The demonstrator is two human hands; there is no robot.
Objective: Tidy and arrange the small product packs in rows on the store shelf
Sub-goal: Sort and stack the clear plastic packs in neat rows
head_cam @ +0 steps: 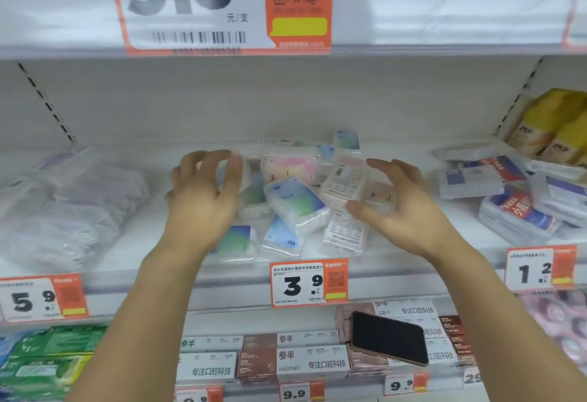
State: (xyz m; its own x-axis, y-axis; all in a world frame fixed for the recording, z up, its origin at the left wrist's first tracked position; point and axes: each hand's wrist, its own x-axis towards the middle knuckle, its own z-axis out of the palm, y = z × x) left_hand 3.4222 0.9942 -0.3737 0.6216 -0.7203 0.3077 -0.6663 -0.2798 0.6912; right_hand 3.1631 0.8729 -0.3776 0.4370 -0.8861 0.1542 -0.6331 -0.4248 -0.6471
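Note:
A jumbled heap of small clear plastic packs [295,201] with blue, green and pink labels lies in the middle of the white shelf [241,271]. Several packs lie flat, others tilt on top of each other. My left hand [203,198] hovers at the heap's left side, fingers spread and curled, holding nothing. My right hand [400,205] is at the heap's right side, fingers apart, its thumb close to a white pack [344,179]. Whether it touches the pack I cannot tell.
Clear bags [70,205] fill the shelf's left part. Blue-and-red packs [521,208] and yellow boxes [556,125] sit at the right. A black phone [389,338] lies on boxes on the shelf below. Price tags [308,284] line the shelf edge. The upper shelf hangs close overhead.

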